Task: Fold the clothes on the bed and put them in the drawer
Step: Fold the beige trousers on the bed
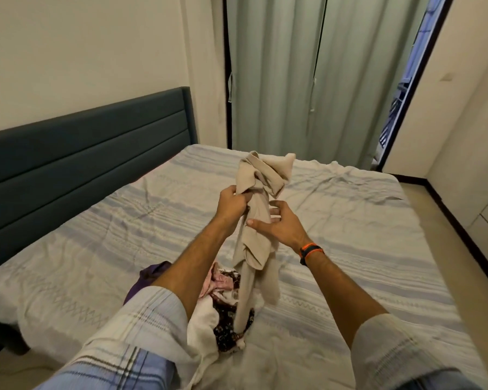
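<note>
One beige garment [255, 209] is held up off the bed [350, 220], bunched and twisted, and that lift makes sense: hanging free, its weight can pull the tangle out so an edge or seam can be found before folding. The left hand [233, 199] grips the cloth near its upper part, fingers curled into the bunch, with a crumpled knot of fabric standing above the fist and the rest trailing down below it. The right hand [279, 220], just beside the left and a little lower, has its fingers spread and fairly straight, touching the hanging cloth from the side rather than gripping it; it looks to be feeling for a place to take hold. A dark band with an orange strap [310, 250] sits on that wrist.

Below both hands, toward the person, the garment's lower end reaches down to a small heap of other clothes [226, 302] on the bed: white, pink, dark patterned and purple pieces, all unfolded. No drawer can be identified with certainty. Judging by this, the task is at an early stage.
</note>
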Tool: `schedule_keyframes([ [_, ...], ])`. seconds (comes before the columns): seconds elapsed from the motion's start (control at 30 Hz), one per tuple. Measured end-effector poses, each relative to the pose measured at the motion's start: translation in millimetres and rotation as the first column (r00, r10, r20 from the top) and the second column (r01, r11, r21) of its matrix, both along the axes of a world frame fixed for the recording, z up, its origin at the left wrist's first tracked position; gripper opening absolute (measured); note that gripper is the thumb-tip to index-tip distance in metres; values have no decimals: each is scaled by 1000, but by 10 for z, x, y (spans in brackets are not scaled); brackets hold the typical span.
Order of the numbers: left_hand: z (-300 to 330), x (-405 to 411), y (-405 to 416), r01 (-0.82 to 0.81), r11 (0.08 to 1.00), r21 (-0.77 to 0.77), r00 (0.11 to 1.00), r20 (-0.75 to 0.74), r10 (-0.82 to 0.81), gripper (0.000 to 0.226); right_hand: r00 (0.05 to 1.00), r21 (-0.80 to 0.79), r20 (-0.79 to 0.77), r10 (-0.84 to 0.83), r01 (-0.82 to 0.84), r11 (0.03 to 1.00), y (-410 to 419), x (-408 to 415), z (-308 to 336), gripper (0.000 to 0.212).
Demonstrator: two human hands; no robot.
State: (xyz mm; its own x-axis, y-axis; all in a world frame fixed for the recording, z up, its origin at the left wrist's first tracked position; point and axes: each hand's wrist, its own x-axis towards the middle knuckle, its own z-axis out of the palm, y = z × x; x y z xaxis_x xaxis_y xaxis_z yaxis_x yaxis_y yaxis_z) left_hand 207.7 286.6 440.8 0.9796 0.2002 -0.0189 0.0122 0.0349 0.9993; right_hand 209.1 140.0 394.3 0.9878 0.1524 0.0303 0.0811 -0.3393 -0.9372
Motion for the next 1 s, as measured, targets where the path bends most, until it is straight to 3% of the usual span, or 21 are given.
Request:
schedule_keyframes([
  [0.07,65,46,-246,-8,999,-52,1000,-6,8,17,1000,0,24,-13,13,1000,-183,42,8,84],
  [0.23,106,211,-760,12,995,-103,1000,21,-9,8,962,-65,250,-112,133,989,-711,208,156,10],
  [0.37,34,321,-1117,56,994,-94,998,18,-54,10,948,-1,270,-170,177,984,-1185,424,192,15],
  [0.5,-165,346,-1374,59,997,54,997,-53,-56,60,958,78,242,-152,137,988,-1500,614,234,23],
  [0.53,-200,348,-1421,82,995,57,996,-45,-79,64,963,72,235,-132,118,990,-1543,646,244,23],
  [0.63,-208,366,-1557,122,982,142,991,42,-129,57,972,62,213,-100,89,994,-1657,733,228,20],
  [0.73,-151,459,-1653,90,951,296,984,121,-131,64,981,74,172,-89,77,994,-1758,814,214,18],
  [0.87,-133,608,-1721,93,838,538,933,246,-262,50,988,154,129,-86,65,986,-1830,886,277,12],
  [1.0,-91,773,-1713,11,727,686,912,292,-289,46,990,169,106,-98,80,982,-1906,991,362,11],
])
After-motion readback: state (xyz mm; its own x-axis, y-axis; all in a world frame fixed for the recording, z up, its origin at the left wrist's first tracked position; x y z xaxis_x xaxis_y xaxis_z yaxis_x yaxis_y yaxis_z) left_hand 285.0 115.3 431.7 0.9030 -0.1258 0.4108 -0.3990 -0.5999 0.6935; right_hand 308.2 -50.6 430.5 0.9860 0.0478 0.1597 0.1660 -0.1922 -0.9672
